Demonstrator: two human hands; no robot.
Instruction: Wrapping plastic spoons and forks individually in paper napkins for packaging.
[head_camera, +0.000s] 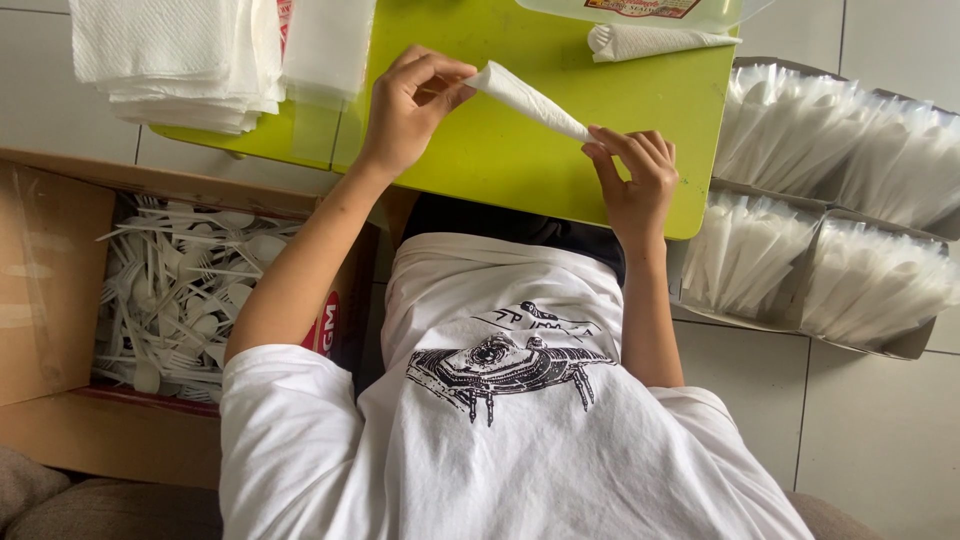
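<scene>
Looking down from my head camera, my left hand pinches the wide end of a rolled white napkin while my right hand closes its fingers round the narrow tip, the roll hanging slanted just above the green table. A finished roll lies further up the table, the napkin stack to my left. If my right fingers slacken, I think the wrap could spring loose and whatever is inside slide out.

Napkin stack and clear packet cut by top edge
</scene>
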